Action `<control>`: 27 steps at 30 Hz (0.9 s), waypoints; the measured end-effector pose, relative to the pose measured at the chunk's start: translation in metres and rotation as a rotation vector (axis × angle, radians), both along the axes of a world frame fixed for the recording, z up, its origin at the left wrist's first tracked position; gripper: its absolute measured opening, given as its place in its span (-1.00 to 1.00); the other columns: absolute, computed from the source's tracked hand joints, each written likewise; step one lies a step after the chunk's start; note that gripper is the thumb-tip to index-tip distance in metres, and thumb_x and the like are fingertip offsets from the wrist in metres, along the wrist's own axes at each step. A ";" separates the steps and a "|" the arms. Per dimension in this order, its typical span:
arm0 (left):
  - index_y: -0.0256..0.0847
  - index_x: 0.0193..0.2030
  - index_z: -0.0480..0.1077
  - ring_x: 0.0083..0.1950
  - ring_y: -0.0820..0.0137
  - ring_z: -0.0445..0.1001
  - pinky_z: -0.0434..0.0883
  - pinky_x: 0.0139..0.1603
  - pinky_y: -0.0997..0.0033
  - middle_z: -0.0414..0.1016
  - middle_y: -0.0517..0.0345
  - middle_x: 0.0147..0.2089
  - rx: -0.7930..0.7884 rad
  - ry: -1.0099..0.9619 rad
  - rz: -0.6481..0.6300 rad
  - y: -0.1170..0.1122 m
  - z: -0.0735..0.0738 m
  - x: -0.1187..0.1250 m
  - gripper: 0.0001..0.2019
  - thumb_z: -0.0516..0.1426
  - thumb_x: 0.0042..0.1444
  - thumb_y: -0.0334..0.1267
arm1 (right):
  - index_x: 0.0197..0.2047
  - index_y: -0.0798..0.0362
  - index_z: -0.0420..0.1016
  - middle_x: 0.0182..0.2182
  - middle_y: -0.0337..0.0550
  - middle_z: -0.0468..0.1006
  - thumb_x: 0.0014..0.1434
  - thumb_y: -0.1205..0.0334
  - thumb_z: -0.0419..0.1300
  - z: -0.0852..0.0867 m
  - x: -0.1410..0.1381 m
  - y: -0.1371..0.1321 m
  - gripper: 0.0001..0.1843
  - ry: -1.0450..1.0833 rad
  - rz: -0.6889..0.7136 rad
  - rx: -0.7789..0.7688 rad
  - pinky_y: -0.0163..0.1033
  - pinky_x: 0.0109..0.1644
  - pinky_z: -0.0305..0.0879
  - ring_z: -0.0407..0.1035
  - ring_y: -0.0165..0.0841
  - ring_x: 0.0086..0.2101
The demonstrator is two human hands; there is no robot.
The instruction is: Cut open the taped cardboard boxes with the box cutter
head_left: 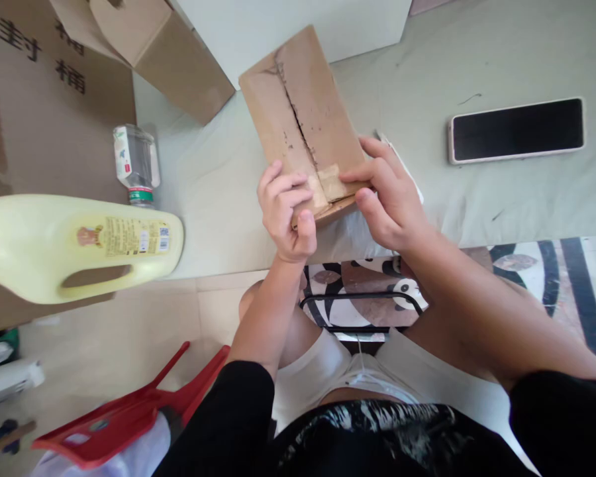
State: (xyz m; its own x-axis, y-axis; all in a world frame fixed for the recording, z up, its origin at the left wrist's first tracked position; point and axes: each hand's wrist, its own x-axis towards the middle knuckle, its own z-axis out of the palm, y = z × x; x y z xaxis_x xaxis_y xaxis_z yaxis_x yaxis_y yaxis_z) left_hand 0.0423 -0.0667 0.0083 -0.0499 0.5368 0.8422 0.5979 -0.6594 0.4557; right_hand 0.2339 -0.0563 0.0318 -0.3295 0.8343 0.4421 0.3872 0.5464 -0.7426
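- We see a pale tabletop (pixel 213 199), its covering lightly creased.
- Toward the right we find a phone (pixel 517 130) lying flat, dark screen up.
- Near the phone we notice a thin dark strand (pixel 470 99).
- Toward the left we see a clear bottle (pixel 142 159) on its side, its neck toward a yellow jug (pixel 74 245).
- Along the far side we see an open carton (pixel 179 66) beside a white box (pixel 362 26).

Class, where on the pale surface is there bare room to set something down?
Bare patches: between the clear plastic bottle and the taped brown cardboard box; and below the rectangular black-screened phone. Crowded: picture left, where the pale yellow plastic jug lies near the bottle.
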 end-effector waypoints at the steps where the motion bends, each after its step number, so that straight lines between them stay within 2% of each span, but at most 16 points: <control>1: -0.07 -0.17 0.42 0.28 0.31 0.43 0.29 0.44 -0.07 0.55 0.11 -0.12 -0.002 -0.002 -0.005 0.000 0.000 0.000 -0.71 -0.05 0.39 -0.02 | 0.06 -0.02 0.47 0.33 0.13 0.35 0.44 -0.13 -0.12 0.000 0.000 0.001 -0.51 0.010 0.003 0.028 0.18 0.35 0.31 0.30 -0.13 0.32; 4: -0.04 -0.18 0.40 0.26 0.28 0.45 0.26 0.46 -0.10 0.55 0.10 -0.12 -0.035 0.017 0.009 0.000 -0.001 -0.001 -0.69 -0.07 0.38 0.03 | 0.06 0.03 0.47 0.31 0.19 0.36 0.46 -0.05 -0.07 0.001 0.000 0.001 -0.58 0.018 0.006 0.052 0.11 0.34 0.32 0.32 -0.16 0.30; 6: -0.02 -0.14 0.43 0.23 0.28 0.47 0.33 0.41 -0.09 0.55 0.11 -0.11 -0.032 0.049 0.053 0.000 0.000 -0.002 -0.67 -0.09 0.38 0.03 | 0.06 0.03 0.46 0.29 0.20 0.38 0.46 -0.01 -0.05 0.001 0.000 0.001 -0.61 0.022 0.013 0.052 0.09 0.35 0.31 0.31 -0.17 0.31; 11: -0.01 -0.10 0.51 0.18 0.30 0.48 0.43 0.30 -0.01 0.53 0.13 -0.11 0.024 0.132 0.112 0.001 0.004 -0.003 -0.64 -0.10 0.40 -0.03 | 0.09 -0.05 0.43 0.32 0.04 0.36 0.45 -0.08 -0.11 -0.002 0.000 0.001 -0.57 0.009 0.016 0.007 0.17 0.39 0.25 0.25 -0.12 0.35; 14: 0.00 -0.15 0.51 0.16 0.29 0.49 0.41 0.32 -0.02 0.52 0.12 -0.13 -0.006 0.142 0.120 0.000 0.005 -0.003 -0.61 -0.11 0.41 0.01 | 0.07 -0.01 0.44 0.28 0.10 0.39 0.44 -0.04 -0.07 -0.002 -0.001 0.001 -0.60 0.038 0.022 0.038 0.14 0.37 0.26 0.27 -0.11 0.34; 19: 0.00 -0.13 0.51 0.20 0.30 0.41 0.37 0.36 0.01 0.49 0.12 -0.11 -0.005 0.097 0.059 0.001 0.005 -0.002 -0.68 -0.07 0.40 -0.06 | 0.05 0.06 0.47 0.27 0.21 0.40 0.44 0.02 -0.02 0.001 -0.001 0.001 -0.63 0.064 0.024 0.059 0.04 0.32 0.31 0.30 -0.14 0.32; 23: 0.03 -0.11 0.52 0.11 0.29 0.44 0.41 0.30 0.03 0.49 0.12 -0.14 0.013 0.076 0.034 0.001 0.007 -0.002 -0.71 -0.04 0.36 -0.10 | 0.04 0.07 0.48 0.26 0.25 0.40 0.44 0.02 -0.01 0.002 -0.001 0.001 -0.63 0.073 0.031 0.053 0.05 0.31 0.31 0.30 -0.16 0.32; 27: 0.02 -0.11 0.52 0.11 0.29 0.44 0.37 0.34 0.07 0.49 0.12 -0.12 0.005 0.060 0.012 0.001 0.007 -0.002 -0.72 -0.03 0.33 -0.12 | 0.05 0.10 0.47 0.25 0.25 0.41 0.43 0.05 0.02 0.002 0.000 0.002 -0.64 0.080 0.058 0.053 0.08 0.31 0.32 0.28 -0.13 0.34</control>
